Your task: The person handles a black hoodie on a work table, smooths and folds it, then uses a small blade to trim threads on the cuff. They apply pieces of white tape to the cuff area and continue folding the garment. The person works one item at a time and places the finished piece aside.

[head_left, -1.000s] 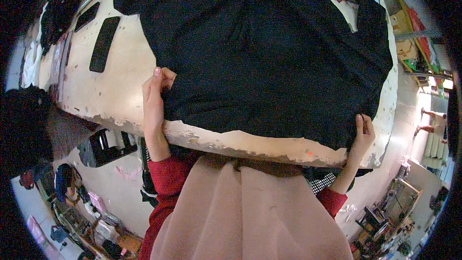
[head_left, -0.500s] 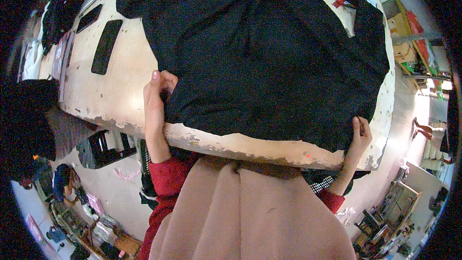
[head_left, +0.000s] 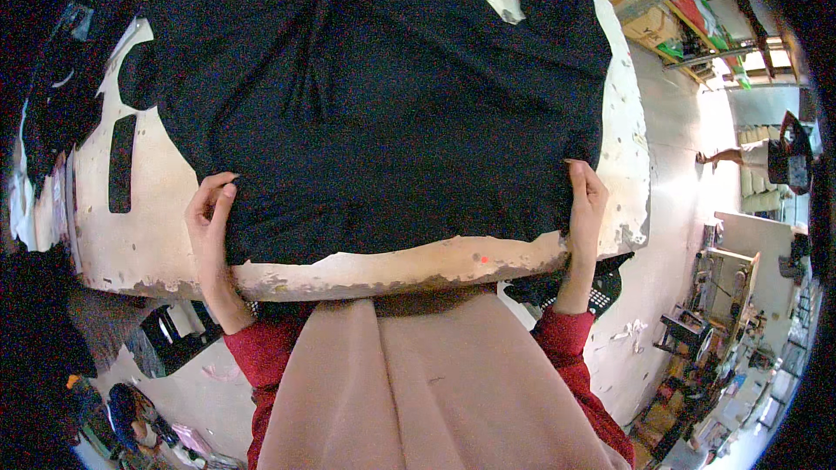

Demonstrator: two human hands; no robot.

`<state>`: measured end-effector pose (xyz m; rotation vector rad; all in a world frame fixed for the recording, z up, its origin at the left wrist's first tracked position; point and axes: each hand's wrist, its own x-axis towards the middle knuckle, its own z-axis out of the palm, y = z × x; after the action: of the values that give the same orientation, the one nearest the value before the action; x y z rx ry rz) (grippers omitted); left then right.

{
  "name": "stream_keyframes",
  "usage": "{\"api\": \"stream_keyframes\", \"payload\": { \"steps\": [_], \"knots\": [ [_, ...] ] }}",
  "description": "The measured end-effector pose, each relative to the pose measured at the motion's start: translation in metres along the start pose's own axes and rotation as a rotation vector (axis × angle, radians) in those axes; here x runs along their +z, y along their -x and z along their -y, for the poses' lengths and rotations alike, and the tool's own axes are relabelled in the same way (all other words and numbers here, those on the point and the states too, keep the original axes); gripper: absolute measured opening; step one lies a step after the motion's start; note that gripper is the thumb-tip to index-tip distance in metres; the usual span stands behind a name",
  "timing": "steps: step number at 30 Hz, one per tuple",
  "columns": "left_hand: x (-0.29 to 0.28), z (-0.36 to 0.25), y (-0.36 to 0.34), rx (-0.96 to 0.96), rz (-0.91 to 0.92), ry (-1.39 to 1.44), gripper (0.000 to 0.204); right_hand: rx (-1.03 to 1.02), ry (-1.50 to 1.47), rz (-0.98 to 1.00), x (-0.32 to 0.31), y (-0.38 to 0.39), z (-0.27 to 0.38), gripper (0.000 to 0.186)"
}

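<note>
One left hand [head_left: 209, 216] and one right hand [head_left: 589, 198] pinch closed on black cloth [head_left: 392, 139] spread across a worn surface [head_left: 392, 269].

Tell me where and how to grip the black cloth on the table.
Probably best to pinch the black cloth by its two side edges near the close end, from left and right, where the left hand and right hand are: it lies spread wide, creased, apparently limp.

Your black cloth [head_left: 383, 130]: upper part cut off by top edge, 11 o'clock. Your brownish-pink garment [head_left: 435, 383]: cropped, 6 o'clock. Dark equipment [head_left: 688, 331], 4 o'clock: too small to identify. Distant person [head_left: 779, 161], 3 o'clock: blurred.
</note>
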<state>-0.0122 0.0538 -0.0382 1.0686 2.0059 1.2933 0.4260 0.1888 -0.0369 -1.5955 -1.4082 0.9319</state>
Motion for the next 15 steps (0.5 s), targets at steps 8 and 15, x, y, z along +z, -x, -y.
{"api": "stream_keyframes", "payload": {
  "steps": [8, 15],
  "knots": [
    [-0.04, -0.055, -0.032, 0.273, 0.122, -0.237, 0.01, -0.145, 0.224, 0.141, -0.023, -0.009, 0.066, 0.027],
    [-0.081, 0.052, -0.077, -0.056, -0.219, 0.986, 0.045, -1.364, 0.437, 0.783, 0.041, 0.052, 0.114, 0.034]
  ]
}}
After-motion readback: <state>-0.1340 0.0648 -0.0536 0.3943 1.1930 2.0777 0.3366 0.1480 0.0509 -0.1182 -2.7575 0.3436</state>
